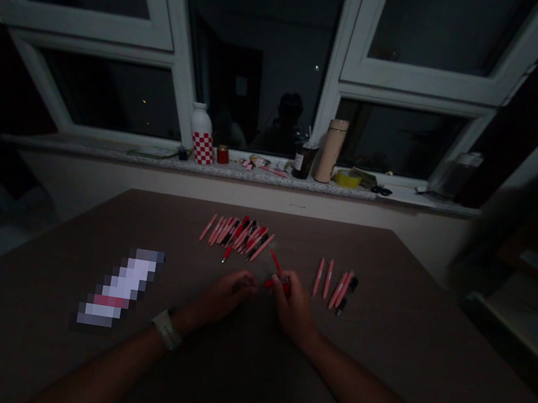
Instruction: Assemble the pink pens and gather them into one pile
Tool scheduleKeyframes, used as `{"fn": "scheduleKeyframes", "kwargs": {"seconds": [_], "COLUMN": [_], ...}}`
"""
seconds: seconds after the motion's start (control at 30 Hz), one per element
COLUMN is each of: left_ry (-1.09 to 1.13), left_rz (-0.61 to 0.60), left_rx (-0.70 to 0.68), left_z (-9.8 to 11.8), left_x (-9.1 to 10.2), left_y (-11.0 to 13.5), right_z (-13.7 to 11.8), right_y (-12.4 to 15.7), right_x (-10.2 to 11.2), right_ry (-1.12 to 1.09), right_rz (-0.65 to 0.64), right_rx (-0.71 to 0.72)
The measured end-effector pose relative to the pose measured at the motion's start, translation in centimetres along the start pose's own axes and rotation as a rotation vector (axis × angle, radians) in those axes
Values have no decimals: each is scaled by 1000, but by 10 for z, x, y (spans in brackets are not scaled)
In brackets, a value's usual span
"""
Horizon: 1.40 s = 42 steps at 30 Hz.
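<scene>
My right hand is closed on a slim red pen refill, which points up and to the left from the fingers. More red pieces show by its thumb, too dim to make out. My left hand is just to the left, its fingers curled inward; whether anything is in them is hidden. Beyond the hands lies a pile of pink, red and black pen parts. Right of my right hand, several pink pen barrels lie on the table, with black pieces beside them.
A blurred-out pale object lies on the left of the brown table. Along the windowsill stand a red-checked white bottle, a small red jar, a dark drink cup, a beige flask and yellow tape.
</scene>
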<state>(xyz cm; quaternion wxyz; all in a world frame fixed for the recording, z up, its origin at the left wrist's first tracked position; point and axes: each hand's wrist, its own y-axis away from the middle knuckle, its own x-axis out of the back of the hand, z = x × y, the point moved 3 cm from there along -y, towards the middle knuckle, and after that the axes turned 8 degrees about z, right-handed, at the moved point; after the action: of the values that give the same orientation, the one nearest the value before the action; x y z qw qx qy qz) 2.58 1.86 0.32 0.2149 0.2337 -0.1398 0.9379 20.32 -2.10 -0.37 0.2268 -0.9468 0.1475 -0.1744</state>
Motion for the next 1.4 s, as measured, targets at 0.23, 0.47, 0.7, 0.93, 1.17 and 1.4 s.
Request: {"fn": "scheduleKeyframes", "kwargs": {"seconds": [0.23, 0.47, 0.7, 0.93, 1.17, 1.4], "left_ry": [-111, -128, -130, -136, -117, 0], "left_rz": [10, 51, 83, 113, 110, 161], "left_rx": [-155, -172, -146, -147, -112, 33], "left_z": [2, 1, 5, 1, -1, 6], "left_x": [2, 4, 5, 6, 6, 6], "left_y": [-2, -4, -3, -5, -5, -1], "right_z": [-1, -2, 0, -1, 1, 1], "right_y": [-2, -2, -1, -1, 2, 1], "right_x": [1, 0, -1, -2, -7, -4], "right_ry": [-27, -64, -61, -65, -3, 13], "right_rz": [22, -6, -19, -66, -204, -102], "right_rx": [-21, -5, 2, 18, 29, 4]}}
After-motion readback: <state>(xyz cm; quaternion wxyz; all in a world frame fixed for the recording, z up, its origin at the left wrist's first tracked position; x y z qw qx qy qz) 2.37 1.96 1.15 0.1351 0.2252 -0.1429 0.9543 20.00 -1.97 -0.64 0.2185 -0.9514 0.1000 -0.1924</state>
